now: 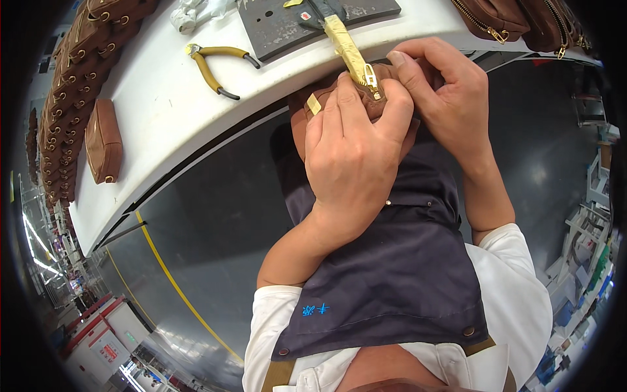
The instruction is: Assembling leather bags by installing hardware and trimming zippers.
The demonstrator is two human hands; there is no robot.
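The left hand lies with its back upward, the forearm coming from the lower left and the wrist nearly straight. Its fingers are close together and a little bent over the brown zippered pouch, and the thumb is set apart, so that pouch and one gold zipper pull are between thumb and index finger. The right hand is raised just beside it, the forearm upright, the index finger strongly curved toward the extended thumb; I cannot tell whether these two pinch something.

The pouch is above the lap, at the edge of the white table. One bar wrapped in yellow tape reaches to it from one dark metal plate; whether its end enters the pouch is hidden.

On the table there are also one pair of pliers with spread yellow handles, one clear plastic bag and one single brown pouch. At the left a pile of brown pouches overlaps too much to count; at the upper right are at least two zippered pouches.
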